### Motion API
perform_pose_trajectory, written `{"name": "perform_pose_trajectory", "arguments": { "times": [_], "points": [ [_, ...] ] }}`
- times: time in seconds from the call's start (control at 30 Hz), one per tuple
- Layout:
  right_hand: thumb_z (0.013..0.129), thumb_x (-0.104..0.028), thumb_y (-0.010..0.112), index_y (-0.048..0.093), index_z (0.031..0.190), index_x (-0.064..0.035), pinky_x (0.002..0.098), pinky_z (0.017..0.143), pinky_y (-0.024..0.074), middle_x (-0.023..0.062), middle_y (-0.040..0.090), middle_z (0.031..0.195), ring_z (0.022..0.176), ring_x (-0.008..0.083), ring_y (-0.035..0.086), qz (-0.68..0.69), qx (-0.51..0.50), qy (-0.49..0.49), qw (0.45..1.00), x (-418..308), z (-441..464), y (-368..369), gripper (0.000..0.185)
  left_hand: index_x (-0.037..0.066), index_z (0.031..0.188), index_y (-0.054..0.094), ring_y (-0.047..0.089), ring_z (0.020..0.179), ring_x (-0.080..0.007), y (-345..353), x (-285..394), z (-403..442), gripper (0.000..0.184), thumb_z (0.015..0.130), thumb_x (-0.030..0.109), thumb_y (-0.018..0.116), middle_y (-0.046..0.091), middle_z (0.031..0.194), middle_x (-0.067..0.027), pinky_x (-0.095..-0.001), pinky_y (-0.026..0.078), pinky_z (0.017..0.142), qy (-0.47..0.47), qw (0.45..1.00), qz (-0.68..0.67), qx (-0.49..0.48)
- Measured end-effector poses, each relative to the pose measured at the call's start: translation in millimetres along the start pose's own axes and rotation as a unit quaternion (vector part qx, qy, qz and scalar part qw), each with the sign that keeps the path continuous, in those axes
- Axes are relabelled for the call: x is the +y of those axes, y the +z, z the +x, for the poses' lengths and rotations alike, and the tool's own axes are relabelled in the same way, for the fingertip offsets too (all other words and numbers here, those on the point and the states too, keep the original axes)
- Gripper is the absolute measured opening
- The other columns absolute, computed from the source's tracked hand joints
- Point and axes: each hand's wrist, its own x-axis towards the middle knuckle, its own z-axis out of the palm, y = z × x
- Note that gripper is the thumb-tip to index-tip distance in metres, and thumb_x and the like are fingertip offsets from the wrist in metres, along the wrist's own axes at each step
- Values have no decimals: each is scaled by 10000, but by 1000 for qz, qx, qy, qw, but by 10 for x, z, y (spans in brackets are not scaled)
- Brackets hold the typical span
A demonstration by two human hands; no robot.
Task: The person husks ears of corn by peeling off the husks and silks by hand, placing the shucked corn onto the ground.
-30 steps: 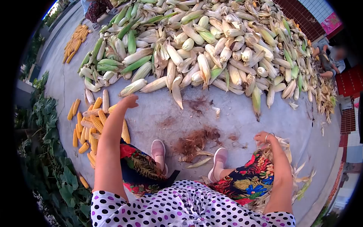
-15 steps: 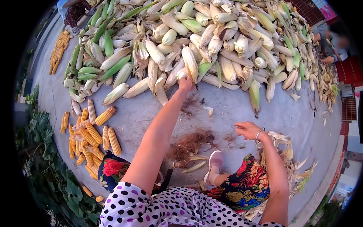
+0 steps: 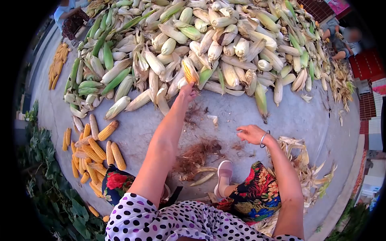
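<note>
At the front edge of a big heap of unhusked corn [image 3: 225,48], my left hand [image 3: 187,92] is closed at the lower end of an ear of corn [image 3: 189,71]. Yellow kernels show through that ear's parted husk, and its upper part leans on the heap. My fingertips are partly hidden. My right hand [image 3: 252,133], with a bracelet [image 3: 263,139] at the wrist, hovers over the floor to the right. Its fingers are loosely bent and apart, with nothing in them.
Husked yellow cobs [image 3: 94,150] lie in a pile at left, with another cob pile [image 3: 58,64] farther back. Brown corn silk [image 3: 201,154] litters the floor before my shoe [image 3: 223,176]. Stripped husks [image 3: 299,156] lie at right. Two people [image 3: 68,18] [image 3: 345,38] sit beside the heap.
The ear at my left hand now shows yellow kernels where husk covered it before. My left hand sits slightly lower and further left in view. The view has shifted a little.
</note>
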Motion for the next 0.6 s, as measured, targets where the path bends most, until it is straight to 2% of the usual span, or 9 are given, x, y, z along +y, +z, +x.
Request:
{"name": "perform_pose_trajectory", "arguments": {
  "times": [0.07, 0.1, 0.17, 0.23, 0.27, 0.4, 0.5, 0.53, 0.6],
  "points": [
    [872, -299, 533, 518, 1212, -5, 292, 601, 507, 117, 681, 877, 667, 165, 617, -11, 15, -16, 1000, -23, 16, 12, 450, 95, 780, 444, 193, 397, -84, -16, 49, -132, 185, 944, 181, 455, 273, 546, 27, -253, 186, 364, 36, 999, 15, -3],
    [867, -305, 530, 530, 1197, -3, 309, 666, 501, 132, 680, 884, 725, 204, 628, -7, 18, -13, 1000, -77, -2, 6, 447, 93, 781, 445, 193, 400, -84, -35, 68, -205, 193, 949, 189, 445, 271, 542, 28, -252, 184, 365, 53, 998, 23, -4],
    [858, -319, 525, 554, 1167, 1, 343, 797, 489, 163, 676, 898, 842, 283, 650, 1, 24, -6, 1000, -176, -25, 5, 445, 81, 798, 468, 260, 395, -97, -101, 116, -346, 176, 945, 175, 445, 356, 548, 8, -256, 235, 361, 97, 994, 48, -17],
    [857, -324, 527, 558, 1159, 10, 344, 805, 487, 175, 670, 920, 871, 286, 646, -5, 24, -6, 1000, -232, -7, 6, 451, 71, 817, 489, 308, 399, -106, -175, 147, -411, 160, 940, 168, 455, 428, 578, -13, -262, 265, 359, 152, 981, 121, -21],
    [856, -326, 528, 560, 1155, 14, 345, 809, 487, 181, 667, 931, 885, 288, 643, -6, 23, -6, 1000, -258, 7, 19, 454, 54, 844, 524, 408, 457, -105, -204, 180, -433, 156, 933, 172, 475, 521, 663, -39, -252, 340, 408, 201, 967, 138, -69],
    [861, -384, 530, 463, 1251, 24, 365, 885, 450, 224, 580, 1126, 1030, 314, 582, -22, 138, -90, 986, -309, 168, 69, 568, 30, 926, 571, 470, 587, -83, 142, 271, -1166, 152, 932, 155, 484, 570, 780, -10, -217, 393, 534, 203, 947, 181, -170],
    [865, -443, 523, 324, 1338, 35, 371, 963, 392, 252, 450, 1291, 1147, 349, 498, 5, 263, -141, 955, -577, 257, 98, 702, 28, 974, 575, 472, 594, -85, 463, 159, -1728, 158, 936, 145, 476, 574, 821, -6, -223, 393, 529, 205, 940, 189, -196],
    [866, -466, 518, 267, 1364, 39, 371, 990, 366, 258, 397, 1340, 1184, 358, 465, -1, 296, -167, 941, -665, 275, 90, 752, 32, 985, 574, 484, 594, -88, 542, 130, -1873, 171, 942, 157, 466, 576, 827, -9, -226, 400, 538, 198, 937, 166, -234],
    [866, -481, 516, 252, 1368, 43, 359, 998, 353, 243, 406, 1336, 1198, 338, 455, 74, 342, -202, 915, -801, 373, 103, 773, 31, 969, 569, 486, 585, -91, 700, 13, -2240, 176, 944, 168, 461, 573, 812, -11, -227, 397, 541, 179, 931, 177, -263]
  ]
}}
